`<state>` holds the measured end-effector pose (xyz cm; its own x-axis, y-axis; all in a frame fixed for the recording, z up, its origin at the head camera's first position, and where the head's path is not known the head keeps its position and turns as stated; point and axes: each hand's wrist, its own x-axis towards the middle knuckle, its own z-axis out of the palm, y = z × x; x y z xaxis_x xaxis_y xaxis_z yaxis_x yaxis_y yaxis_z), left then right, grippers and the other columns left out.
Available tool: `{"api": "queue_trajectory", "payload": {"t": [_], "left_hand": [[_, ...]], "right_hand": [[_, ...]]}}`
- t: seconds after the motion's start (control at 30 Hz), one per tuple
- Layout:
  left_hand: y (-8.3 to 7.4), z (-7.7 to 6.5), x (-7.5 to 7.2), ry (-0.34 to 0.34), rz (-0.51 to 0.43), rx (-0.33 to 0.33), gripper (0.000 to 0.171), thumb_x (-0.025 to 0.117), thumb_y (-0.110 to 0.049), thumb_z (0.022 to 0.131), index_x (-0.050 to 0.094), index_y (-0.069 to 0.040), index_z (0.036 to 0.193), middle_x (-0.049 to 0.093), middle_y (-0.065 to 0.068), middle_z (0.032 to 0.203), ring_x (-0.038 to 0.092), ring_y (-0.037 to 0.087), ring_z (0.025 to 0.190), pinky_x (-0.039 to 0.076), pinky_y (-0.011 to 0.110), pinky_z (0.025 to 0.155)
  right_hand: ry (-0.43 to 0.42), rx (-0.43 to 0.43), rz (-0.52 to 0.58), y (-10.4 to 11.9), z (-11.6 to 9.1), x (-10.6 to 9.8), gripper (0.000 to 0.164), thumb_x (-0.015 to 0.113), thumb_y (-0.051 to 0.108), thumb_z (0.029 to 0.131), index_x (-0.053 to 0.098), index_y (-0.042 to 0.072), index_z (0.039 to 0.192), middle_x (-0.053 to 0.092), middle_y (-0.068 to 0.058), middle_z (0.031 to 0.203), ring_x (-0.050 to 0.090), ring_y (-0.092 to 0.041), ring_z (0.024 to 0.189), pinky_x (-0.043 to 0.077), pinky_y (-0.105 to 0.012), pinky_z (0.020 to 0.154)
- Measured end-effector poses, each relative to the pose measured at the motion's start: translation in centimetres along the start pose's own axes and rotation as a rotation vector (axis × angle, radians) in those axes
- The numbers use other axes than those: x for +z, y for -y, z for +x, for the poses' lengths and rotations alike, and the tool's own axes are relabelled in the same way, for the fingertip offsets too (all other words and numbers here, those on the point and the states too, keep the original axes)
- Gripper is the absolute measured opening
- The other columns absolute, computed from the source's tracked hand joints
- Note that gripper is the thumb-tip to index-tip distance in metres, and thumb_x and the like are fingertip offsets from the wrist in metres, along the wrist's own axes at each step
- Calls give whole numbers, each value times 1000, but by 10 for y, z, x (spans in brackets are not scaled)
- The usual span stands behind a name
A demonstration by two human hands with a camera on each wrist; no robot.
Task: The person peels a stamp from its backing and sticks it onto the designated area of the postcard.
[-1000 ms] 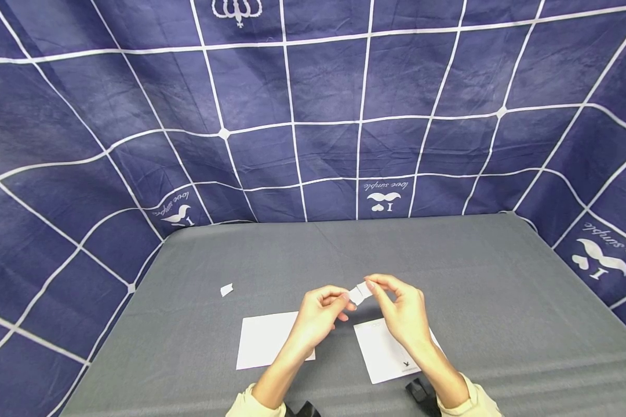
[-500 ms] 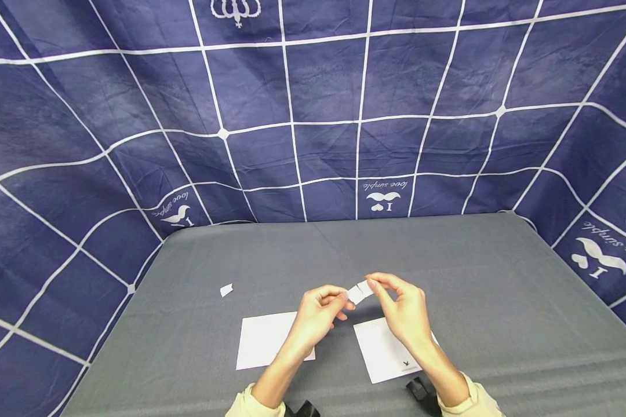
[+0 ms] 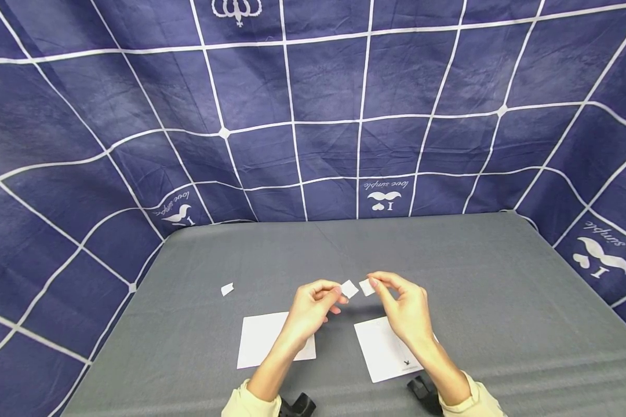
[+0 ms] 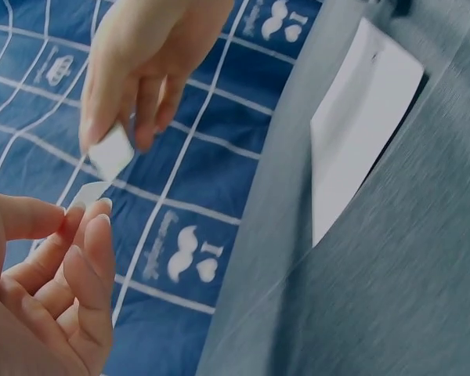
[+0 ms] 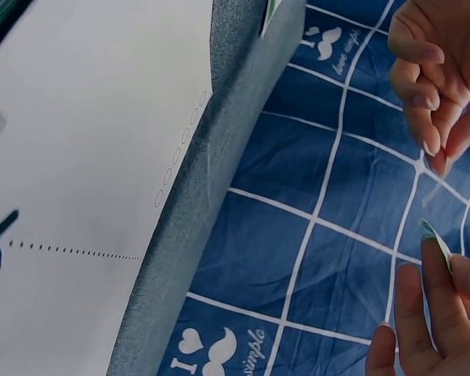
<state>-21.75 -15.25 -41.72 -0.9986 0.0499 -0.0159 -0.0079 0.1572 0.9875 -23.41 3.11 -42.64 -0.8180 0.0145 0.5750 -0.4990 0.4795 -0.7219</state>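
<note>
My left hand (image 3: pixel 309 307) pinches a small white piece of paper (image 3: pixel 349 289) between thumb and fingertip. Just to its right, my right hand (image 3: pixel 406 307) pinches another small white piece (image 3: pixel 366 287), with a narrow gap between the two. Both hands are raised over the grey table. In the left wrist view, the left hand's piece (image 4: pixel 88 194) looks thin and is seen at a slant, below the squarish piece (image 4: pixel 111 153) in the right hand. From the right wrist, the right hand's piece (image 5: pixel 437 239) appears nearly edge-on, with a greenish side.
A white sheet (image 3: pixel 258 341) lies under the left forearm, another (image 3: pixel 383 350) with a small dark print under the right. A small white scrap (image 3: pixel 226 289) lies farther left on the grey table (image 3: pixel 448 260). Blue gridded cloth (image 3: pixel 323 150) hangs behind and at the sides.
The pieces met along a dark line between the fingertips earlier; now they are apart. My left hand has moved slightly left with its piece, while the right has hardly moved.
</note>
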Motion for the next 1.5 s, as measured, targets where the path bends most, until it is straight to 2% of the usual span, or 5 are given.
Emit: {"api": "queue_trajectory", "payload": {"t": [0.23,0.43,0.77,1.1,1.5], "left_hand": [[-3,8,-39,-127,35,10,18,59,-11,93,68,1,103,70,11,84,62,16,68,46,29,56],[2,12,-87,-238,202,-5,17,59,-9,92,69,2,101,70,11,80,64,28,71,47,31,64],[24,7,-149,-337,535,-235,25,54,-19,95,68,-3,109,71,1,82,65,19,76,39,38,70],[40,1,-172,-397,656,-389,26,51,-21,95,67,-5,106,70,1,78,60,26,78,36,49,72],[55,1,-177,-489,667,-423,26,50,-21,93,68,-6,103,70,0,74,58,34,88,37,54,75]], "right_hand": [[3,2,-4,0,-1,2,9,75,7,82,75,9,91,73,-1,84,69,-17,78,44,-15,68],[18,22,-1,1,1,1,9,74,6,83,75,9,91,73,-2,83,68,-15,80,45,-19,67],[14,12,-8,1,0,-2,9,75,6,82,75,9,90,73,-3,83,69,-17,81,45,-19,69],[8,1,1,2,1,0,10,75,5,81,75,8,90,73,-2,83,69,-18,79,43,-15,68],[11,-16,1,2,1,0,9,75,6,82,75,8,90,72,-2,83,69,-18,77,43,-15,67]]}}
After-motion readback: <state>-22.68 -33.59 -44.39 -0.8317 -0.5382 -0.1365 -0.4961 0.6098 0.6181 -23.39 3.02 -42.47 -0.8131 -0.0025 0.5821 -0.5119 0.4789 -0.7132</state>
